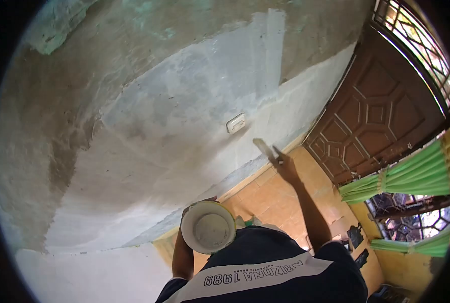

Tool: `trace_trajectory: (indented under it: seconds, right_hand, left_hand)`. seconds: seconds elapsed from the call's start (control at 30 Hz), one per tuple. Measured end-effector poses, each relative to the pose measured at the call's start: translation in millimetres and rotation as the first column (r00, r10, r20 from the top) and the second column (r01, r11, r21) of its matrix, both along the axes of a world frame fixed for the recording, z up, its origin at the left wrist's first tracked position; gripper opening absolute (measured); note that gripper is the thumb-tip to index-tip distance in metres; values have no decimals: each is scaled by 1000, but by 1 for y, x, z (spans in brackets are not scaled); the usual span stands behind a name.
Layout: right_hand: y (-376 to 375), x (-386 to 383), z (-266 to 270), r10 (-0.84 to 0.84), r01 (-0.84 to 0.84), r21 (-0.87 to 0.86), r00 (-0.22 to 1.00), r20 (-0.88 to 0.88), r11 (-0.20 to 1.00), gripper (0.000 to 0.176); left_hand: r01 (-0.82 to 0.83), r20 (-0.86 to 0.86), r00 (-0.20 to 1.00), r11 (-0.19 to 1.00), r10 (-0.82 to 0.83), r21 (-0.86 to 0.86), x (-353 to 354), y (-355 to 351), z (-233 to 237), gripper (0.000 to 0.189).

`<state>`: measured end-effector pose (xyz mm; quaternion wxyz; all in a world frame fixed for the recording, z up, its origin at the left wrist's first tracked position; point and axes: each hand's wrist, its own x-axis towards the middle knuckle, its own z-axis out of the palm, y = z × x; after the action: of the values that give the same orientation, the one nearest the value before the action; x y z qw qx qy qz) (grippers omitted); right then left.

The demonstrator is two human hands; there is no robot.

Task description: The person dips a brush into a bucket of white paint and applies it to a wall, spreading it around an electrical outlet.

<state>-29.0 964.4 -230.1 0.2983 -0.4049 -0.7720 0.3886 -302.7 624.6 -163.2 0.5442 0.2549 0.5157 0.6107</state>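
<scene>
My right hand (284, 166) is stretched forward near the lower wall, closed around the handle of a paintbrush (262, 147). The brush's pale, flat head points up and left, overlapping the whitened part of the wall (200, 96) in this view. Close to my chest, my left hand (188, 207) holds a round white bucket (208, 227) from its far side, with most of that hand hidden behind it. Whitish material coats the bucket's inside and bottom. A white switch or socket plate (236, 123) sits on the wall left of the brush.
Bare grey-brown plaster (73, 76) surrounds the whitened patch. Orange tiles (265, 194) cover the floor below. At the right stand a brown panelled door (374, 106) and a window with green curtains (406, 179). Dark objects (356, 237) lie by the yellow wall (394, 265).
</scene>
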Motion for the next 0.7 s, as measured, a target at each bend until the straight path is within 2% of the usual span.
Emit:
trace_trajectory:
  seconds: [0.03,0.1,0.17,0.23,0.33,0.37,0.47,0.5,0.7]
  right_hand:
    - [-19,-1,-11,17,-22,-110,999,-41,994,62]
    - [-64,-4,3,25,-67,-361,992,-122,930,61]
    - [-98,-8,24,58,-125,-404,983,-173,906,60]
    - [-119,-10,48,85,-178,-447,972,-220,877,59]
    - [-136,-12,79,205,-301,-398,942,-266,867,57]
    - [-138,-11,92,213,-305,-432,945,-249,849,57]
    - [-142,-12,117,414,-435,-330,900,-136,838,56]
    - [-143,-12,119,446,-453,-259,891,-88,853,60]
    - [-163,-25,149,544,-522,-233,838,38,821,59]
  left_hand:
    - [18,-46,999,998,-21,-64,0,0,3,42]
    - [-21,18,1000,997,22,-76,4,2,14,38]
    - [-52,81,995,994,60,-98,4,3,18,37]
    - [-41,39,998,996,45,-78,4,6,18,34]
    - [-17,76,997,998,22,-68,3,13,13,34]
    - [-4,90,996,998,9,-59,3,15,10,34]
    - [18,135,991,999,-12,-43,0,22,-2,34]
    - [23,148,989,999,-18,-36,-1,24,-5,35]
    - [98,162,980,989,-115,110,-4,41,-20,36]
